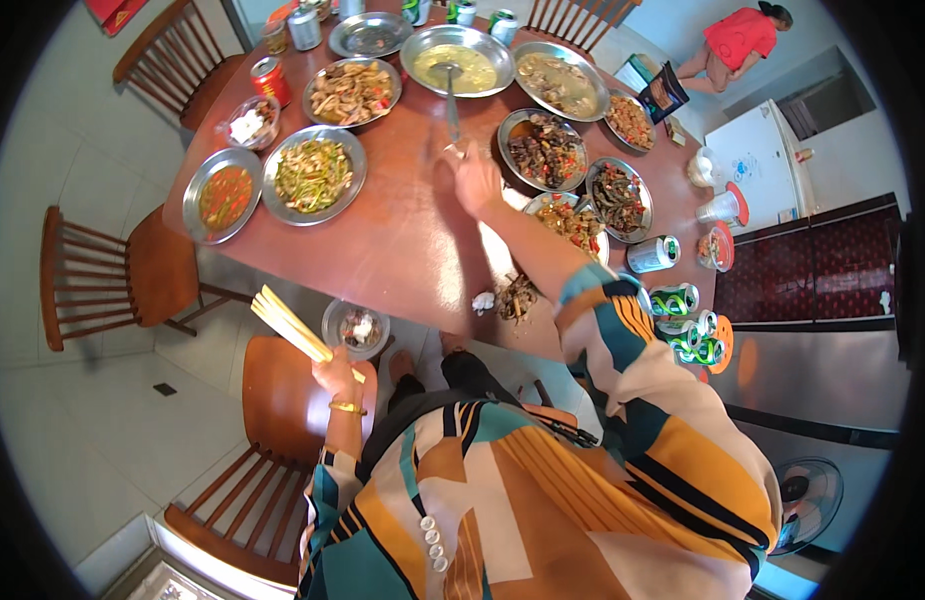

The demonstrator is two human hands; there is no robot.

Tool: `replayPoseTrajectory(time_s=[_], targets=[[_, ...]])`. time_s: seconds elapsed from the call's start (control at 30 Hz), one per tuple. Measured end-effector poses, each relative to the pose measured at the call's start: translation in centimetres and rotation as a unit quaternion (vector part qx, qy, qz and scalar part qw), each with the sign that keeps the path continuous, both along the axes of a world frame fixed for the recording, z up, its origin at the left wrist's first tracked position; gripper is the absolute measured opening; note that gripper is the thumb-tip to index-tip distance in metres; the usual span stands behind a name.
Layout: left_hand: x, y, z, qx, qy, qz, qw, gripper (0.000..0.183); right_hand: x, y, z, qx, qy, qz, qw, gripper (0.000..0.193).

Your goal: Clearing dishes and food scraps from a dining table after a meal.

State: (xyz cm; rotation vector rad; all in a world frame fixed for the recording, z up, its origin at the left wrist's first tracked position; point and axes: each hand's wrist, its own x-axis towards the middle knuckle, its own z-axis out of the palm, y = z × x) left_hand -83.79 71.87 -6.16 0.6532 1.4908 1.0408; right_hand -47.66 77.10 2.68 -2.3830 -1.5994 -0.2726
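My left hand (337, 374) is closed around a bundle of light wooden chopsticks (294, 324), low beside a chair. Right by that hand is a clear bowl (356, 330) with food scraps in it; whether the hand also supports it, I cannot tell. Over the table, my right hand (472, 180) is stretched forward, its fingers closed at the handle end of a metal ladle (451, 105). The ladle's head lies in a large metal bowl of yellowish soup (414, 62). Scraps (517, 299) and a crumpled tissue (483, 301) lie near the table's edge.
The reddish table (382, 245) carries several metal dishes, including sliced greens (313, 176) and dark meat (547, 150). Green cans (674, 299) stand along the right edge. Wooden chairs (162, 262) are at the left. A person in red (740, 40) is at the far right.
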Motion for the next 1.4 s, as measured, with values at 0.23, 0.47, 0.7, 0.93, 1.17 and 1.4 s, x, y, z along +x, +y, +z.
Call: replayPoseTrajectory(time_s=[0.23,0.47,0.7,0.93,1.17,1.4], targets=[[1.1,-0.9,0.6,-0.021,0.023,-0.027,0.999,0.02,3.9,0.5,-4.2,-0.219,-0.156,-0.14,0.953,0.018],[1.5,-0.1,0.2,-0.009,-0.029,-0.056,0.998,0.02,-3.3,-3.2,-0.7,-0.121,0.098,-0.097,0.983,0.016],[0.0,-0.4,-1.0,-0.002,-0.003,-0.068,0.998,0.019,2.7,-4.8,-0.4,-0.222,-0.119,-0.152,0.956,0.017],[-0.2,-0.9,-0.6,0.004,-0.007,-0.07,0.998,0.02,1.1,-4.7,-2.6,-0.12,-0.061,-0.16,0.978,0.017],[0.5,-0.9,0.1,0.024,0.023,-0.074,0.997,0.017,-9.8,-6.5,-2.9,0.044,0.162,0.1,0.981,0.017],[1.6,-1.6,-0.4,0.006,-0.017,-0.054,0.998,0.018,-2.3,-5.6,-0.7,-0.009,0.156,0.005,0.988,0.042]])
